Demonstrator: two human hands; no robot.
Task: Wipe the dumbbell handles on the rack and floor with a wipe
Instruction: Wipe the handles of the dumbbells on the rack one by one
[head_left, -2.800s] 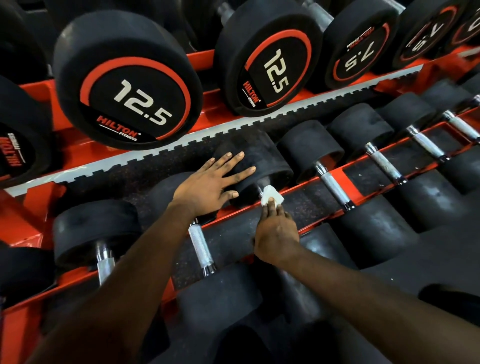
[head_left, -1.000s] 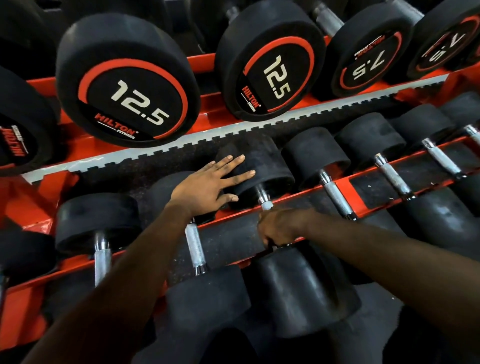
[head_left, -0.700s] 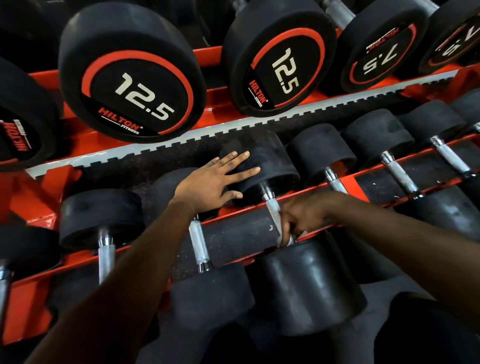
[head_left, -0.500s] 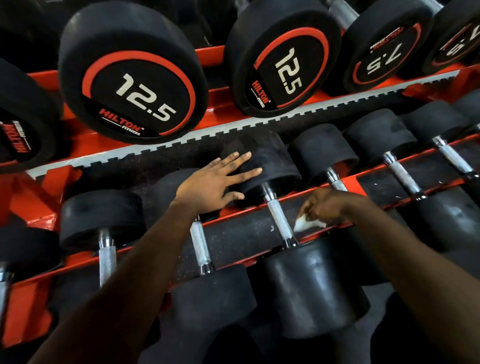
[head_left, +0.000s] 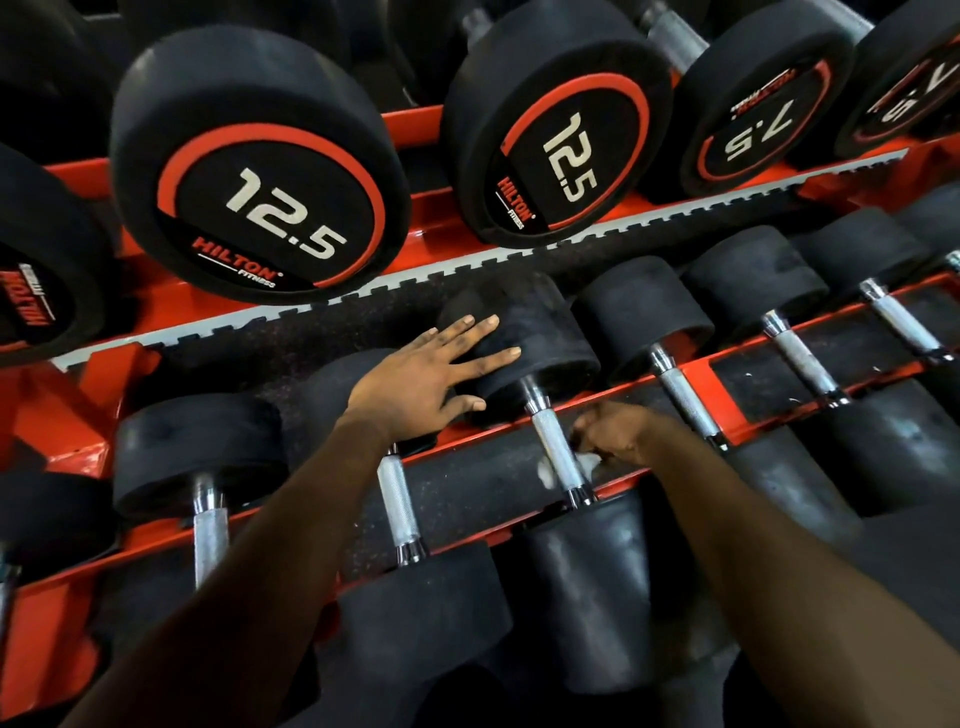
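The knurled handle (head_left: 553, 449) of one dumbbell lies across a rail of the red rack (head_left: 696, 370). The wipe (head_left: 591, 460), white and crumpled, is pressed against the handle's lower half, and a pale bit of it also shows on the handle's left. The right hand (head_left: 618, 434) comes in from the handle's right, fingers curled together and pinching the wipe. Motion blur hides the fingertips, so the wipe only seems to pass under the handle. Just above the handle, the left hand (head_left: 421, 387) lies flat on the black head (head_left: 535, 332), fingers straight and spread apart. Well above the handle, a higher shelf carries weights (head_left: 260, 171) marked 12.5.
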